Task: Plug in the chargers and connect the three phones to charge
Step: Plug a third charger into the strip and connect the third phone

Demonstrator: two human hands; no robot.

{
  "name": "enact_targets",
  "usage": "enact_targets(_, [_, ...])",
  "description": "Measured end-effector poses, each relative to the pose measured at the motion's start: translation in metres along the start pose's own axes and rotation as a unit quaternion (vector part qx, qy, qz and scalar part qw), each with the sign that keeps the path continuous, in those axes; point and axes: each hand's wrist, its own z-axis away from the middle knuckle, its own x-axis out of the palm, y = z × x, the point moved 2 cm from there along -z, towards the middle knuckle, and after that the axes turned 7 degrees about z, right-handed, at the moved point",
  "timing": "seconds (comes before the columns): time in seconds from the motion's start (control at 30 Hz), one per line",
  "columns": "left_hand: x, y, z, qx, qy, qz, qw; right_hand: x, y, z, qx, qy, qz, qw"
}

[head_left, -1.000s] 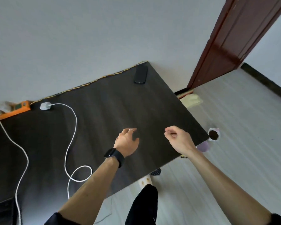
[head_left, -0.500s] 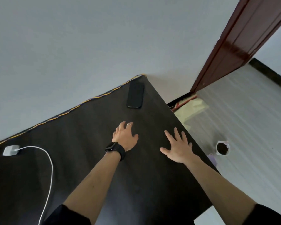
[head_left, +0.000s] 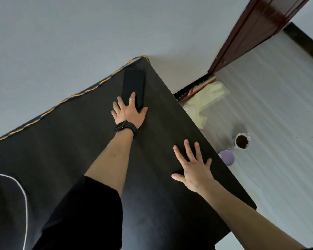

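Note:
A black phone (head_left: 134, 83) lies flat near the far right corner of the dark table (head_left: 79, 141). My left hand (head_left: 129, 112), with a black watch on the wrist, reaches far over the table; its straight fingers lie on the near end of the phone. My right hand (head_left: 193, 166) rests flat on the table near the right edge, fingers spread, holding nothing. A white charger cable (head_left: 24, 199) curves along the left edge of the view. Its plug and the power strip are out of view.
The table's far edge, lined with a yellow and blue cord (head_left: 70, 97), runs along a grey wall. On the floor to the right stand a white pot of soil (head_left: 242, 141), a purple cup (head_left: 228, 157) and a pale cloth (head_left: 206, 100) by a brown door frame (head_left: 257, 29).
My left hand moved forward across the table and now touches the phone. The right hand stays spread on the table. The view swung right, so the white charger and orange power strip left the frame.

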Motion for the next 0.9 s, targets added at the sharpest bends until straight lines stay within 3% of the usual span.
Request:
enact_targets(0.2, [0.015,0.014,0.009,-0.006,0.030,0.010,0.999,0.008,0.008,0.002,0.011,-0.009,0.004,1.000])
enact_targets(0.37, [-0.001,0.004,0.068,-0.029,-0.002,0.207,0.978,0.008,0.010,0.004,0.016,-0.010,0.001,1.000])
enact_targets(0.43, [-0.012,-0.002,0.098,-0.104,-0.042,0.399,0.910,0.003,0.008,0.006,0.018,-0.018,-0.002,1.000])
enact_targets(0.53, [-0.023,-0.019,0.149,-0.254,-0.183,0.604,0.733,-0.017,0.005,0.007,0.020,-0.044,-0.012,0.999])
enact_targets(0.63, [-0.021,-0.044,0.197,-0.250,-0.295,0.650,0.654,-0.047,0.001,0.012,0.035,-0.092,-0.094,0.991])
enact_targets(0.7, [-0.022,-0.060,0.226,-0.237,-0.323,0.678,0.617,-0.064,-0.008,0.025,0.061,-0.108,-0.228,0.966])
enact_targets(0.8, [-0.031,-0.077,0.270,-0.226,-0.333,0.684,0.608,-0.073,-0.030,0.058,0.061,-0.080,-0.437,0.894])
enact_targets(0.9, [-0.042,-0.089,0.309,-0.204,-0.311,0.643,0.669,-0.072,-0.051,0.094,0.041,-0.069,-0.557,0.827])
